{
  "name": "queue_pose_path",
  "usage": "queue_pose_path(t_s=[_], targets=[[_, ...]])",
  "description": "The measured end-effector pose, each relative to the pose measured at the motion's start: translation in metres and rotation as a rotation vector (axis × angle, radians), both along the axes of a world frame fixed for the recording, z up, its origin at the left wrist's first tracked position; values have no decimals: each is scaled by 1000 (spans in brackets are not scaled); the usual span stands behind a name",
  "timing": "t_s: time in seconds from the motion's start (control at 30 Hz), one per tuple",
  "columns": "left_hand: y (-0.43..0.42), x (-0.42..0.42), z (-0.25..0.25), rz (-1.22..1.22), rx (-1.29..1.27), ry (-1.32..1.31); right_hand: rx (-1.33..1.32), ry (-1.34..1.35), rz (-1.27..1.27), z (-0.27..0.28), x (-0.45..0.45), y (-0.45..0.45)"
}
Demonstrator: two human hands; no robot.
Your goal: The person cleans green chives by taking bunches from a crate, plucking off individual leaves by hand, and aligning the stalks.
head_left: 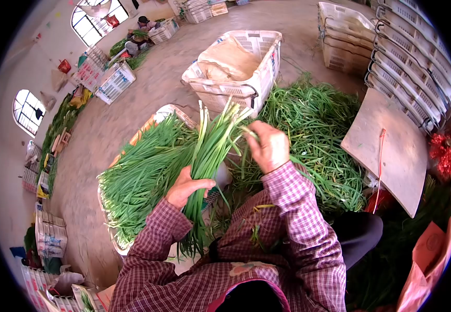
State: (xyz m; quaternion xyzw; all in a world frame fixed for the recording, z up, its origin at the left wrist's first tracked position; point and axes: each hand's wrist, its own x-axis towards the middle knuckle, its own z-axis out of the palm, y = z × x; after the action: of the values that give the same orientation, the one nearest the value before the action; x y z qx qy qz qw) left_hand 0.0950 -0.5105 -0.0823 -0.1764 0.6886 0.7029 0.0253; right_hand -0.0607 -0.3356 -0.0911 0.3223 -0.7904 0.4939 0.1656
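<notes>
My left hand (189, 187) is wrapped round a bunch of long green stalks (208, 148), whose pale ends point up and away from me and whose leaves hang down over my lap. To the right of the pale ends, my right hand (268, 145) has its fingers pressed together on a few thin stalks. A large heap of green leaves (142, 171) lies left of the bunch, on a container with a pale rim. On the floor to the right spreads a loose pile of green leaves (319, 135).
A white crate (220, 88) with a cloth inside stands ahead. Crates are stacked at the right (412, 62), beside a tilted board (389, 148) and a red bundle (443, 153). Another person (145, 23) sits far back left near more crates (115, 82).
</notes>
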Motion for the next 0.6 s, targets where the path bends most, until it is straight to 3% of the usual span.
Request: queue_pose_path(t_s=[0.07, 0.1, 0.17, 0.23, 0.3, 0.53, 0.6], targets=[[-7, 6, -2, 0, -48, 31, 71, 96, -162, -16, -31, 19], [-8, 7, -3, 8, -46, 31, 189, 19, -247, -19, -46, 31], [-8, 7, -7, 66, -178, 92, 128, 53, -287, -18, -55, 48], [-9, 3, -16, 51, -187, 144, -23, 159, -200, 1, -41, 48], [-6, 1, -24, 28, -191, 189, 0, 99, -92, 21, -23, 40], [-1, -2, -33, -15, -553, 275, 317, 281, 110, 26, -7, -5], [-4, -2, -35, 4, -760, 339, 342, 281, 112, 19, -10, -7]])
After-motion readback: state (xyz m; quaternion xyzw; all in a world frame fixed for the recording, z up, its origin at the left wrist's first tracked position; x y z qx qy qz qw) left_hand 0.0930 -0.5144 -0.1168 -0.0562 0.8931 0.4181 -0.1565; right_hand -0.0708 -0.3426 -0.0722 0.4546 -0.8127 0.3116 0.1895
